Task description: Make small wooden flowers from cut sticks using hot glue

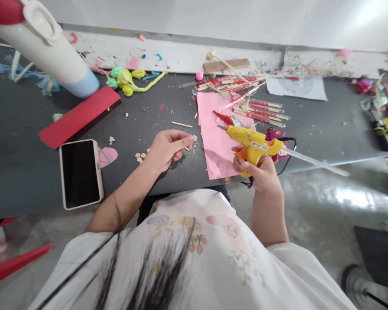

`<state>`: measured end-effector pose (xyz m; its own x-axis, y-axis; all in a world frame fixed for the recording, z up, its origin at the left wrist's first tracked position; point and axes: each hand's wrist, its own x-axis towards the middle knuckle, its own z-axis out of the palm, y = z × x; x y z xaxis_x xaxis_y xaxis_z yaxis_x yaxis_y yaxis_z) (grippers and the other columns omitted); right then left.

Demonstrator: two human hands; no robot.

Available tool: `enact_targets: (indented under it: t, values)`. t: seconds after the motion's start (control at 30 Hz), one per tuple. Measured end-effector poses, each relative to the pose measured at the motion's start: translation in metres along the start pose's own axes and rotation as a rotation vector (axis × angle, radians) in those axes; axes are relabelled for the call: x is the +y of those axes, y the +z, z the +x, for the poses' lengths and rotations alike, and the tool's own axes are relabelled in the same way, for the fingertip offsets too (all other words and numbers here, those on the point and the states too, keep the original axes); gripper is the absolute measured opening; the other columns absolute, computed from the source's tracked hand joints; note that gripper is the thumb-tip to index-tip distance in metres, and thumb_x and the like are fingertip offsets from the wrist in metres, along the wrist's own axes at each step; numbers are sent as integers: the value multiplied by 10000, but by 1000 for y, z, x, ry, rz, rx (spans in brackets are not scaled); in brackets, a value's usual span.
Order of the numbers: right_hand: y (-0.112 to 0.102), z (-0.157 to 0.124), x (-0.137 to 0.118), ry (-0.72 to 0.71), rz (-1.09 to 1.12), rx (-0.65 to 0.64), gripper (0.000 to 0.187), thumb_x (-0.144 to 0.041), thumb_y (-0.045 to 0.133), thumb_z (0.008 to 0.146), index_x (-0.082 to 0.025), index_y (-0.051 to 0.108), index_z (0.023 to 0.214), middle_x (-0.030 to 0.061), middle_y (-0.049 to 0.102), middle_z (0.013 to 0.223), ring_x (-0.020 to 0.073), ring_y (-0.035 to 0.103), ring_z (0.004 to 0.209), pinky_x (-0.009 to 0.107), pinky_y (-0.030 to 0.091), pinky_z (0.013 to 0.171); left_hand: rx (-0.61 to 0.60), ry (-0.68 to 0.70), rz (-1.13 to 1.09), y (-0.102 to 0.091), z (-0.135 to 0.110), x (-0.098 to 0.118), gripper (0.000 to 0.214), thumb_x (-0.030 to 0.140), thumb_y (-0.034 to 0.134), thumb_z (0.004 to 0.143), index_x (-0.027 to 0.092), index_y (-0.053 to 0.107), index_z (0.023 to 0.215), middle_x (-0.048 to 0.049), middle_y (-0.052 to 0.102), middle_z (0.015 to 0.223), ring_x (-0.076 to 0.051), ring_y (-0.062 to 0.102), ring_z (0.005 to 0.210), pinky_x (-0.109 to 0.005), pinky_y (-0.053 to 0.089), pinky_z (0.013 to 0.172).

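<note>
My right hand [258, 171] is wrapped round the handle of a yellow hot glue gun [250, 144]. Its nozzle points left, and a long clear glue stick [317, 162] sticks out of the back. My left hand [170, 148] pinches a small wooden flower-shaped piece [194, 138] between thumb and finger, with a bit of thin stick showing below. Several similar small wooden flower pieces [141, 156] lie on the dark table beside my left wrist. Under the glue gun is a pink paper sheet [210, 129].
A phone [80, 172] and a red strip [79, 117] lie at left, near a tall white bottle [56, 51]. Bundles of red-wrapped sticks [258, 111] and a wooden block [226, 65] sit behind the pink sheet. Yellow-green yarn [126, 82] lies at the back. Tools [383, 133] are far right.
</note>
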<state>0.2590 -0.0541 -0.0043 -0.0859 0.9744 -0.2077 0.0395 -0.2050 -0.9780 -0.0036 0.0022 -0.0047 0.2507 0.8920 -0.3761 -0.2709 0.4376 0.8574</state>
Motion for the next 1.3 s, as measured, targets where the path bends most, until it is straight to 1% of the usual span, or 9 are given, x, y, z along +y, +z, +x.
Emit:
enact_targets:
  t: [0.13,0.2,0.27,0.33,0.57,0.73,0.97,1.17,1.3]
  values:
    - [16,-5,-5,27,-11,97,325,-373,741,723,-206,671,994,58,670,928,118,517,558,310,457,497,-20,-2,-41,1,0,2,270,330,834,607,132,675,699,27,598,597,10,369,370,-162,240,353]
    - [20,-7,-8,18,-83,79,307,-381,712,753,-203,678,1002,42,673,856,124,521,559,304,454,505,-35,0,-67,1,-1,2,285,329,844,590,127,669,690,30,593,591,13,367,366,-157,235,352]
    - [23,-9,-10,1,-154,25,265,-387,673,799,-193,686,979,9,630,701,132,521,546,296,444,502,-45,-4,-90,2,-1,3,287,322,849,584,124,665,681,32,591,586,15,365,362,-153,232,352]
    - [26,-10,-11,-28,-186,-20,233,-390,645,833,-186,687,939,-10,583,612,133,523,529,290,438,495,-46,-10,-107,2,-2,3,274,315,843,592,126,665,681,33,590,581,16,361,360,-152,227,354]
    - [38,-17,-7,-103,-207,-59,249,-437,637,844,-196,671,900,8,627,677,137,569,558,291,485,514,-25,-3,-109,3,-4,4,259,320,828,589,142,664,682,36,596,572,15,334,358,-167,203,359]
    - [38,-17,-4,-132,-228,-58,244,-443,619,860,-205,668,887,31,652,757,164,610,655,314,518,575,-11,20,-114,4,-4,4,273,332,840,578,146,660,662,39,592,556,14,337,354,-167,208,359]
    - [36,-17,-2,-131,-214,-85,206,-414,606,881,-216,663,878,15,627,745,146,572,629,297,485,557,13,66,-111,5,-5,3,297,346,861,561,151,655,649,41,590,538,11,346,342,-170,209,351]
    - [36,-16,-1,-148,-166,-112,193,-401,594,893,-223,659,863,21,635,761,162,590,665,319,509,596,25,72,-94,5,-5,3,329,376,870,538,155,647,637,41,587,530,10,336,343,-174,211,346]
    - [39,-15,-4,-163,-101,-139,155,-365,587,905,-229,654,879,14,633,734,154,586,649,307,505,584,7,91,-127,4,-4,2,315,364,876,547,151,664,639,36,599,529,12,350,337,-159,215,339]
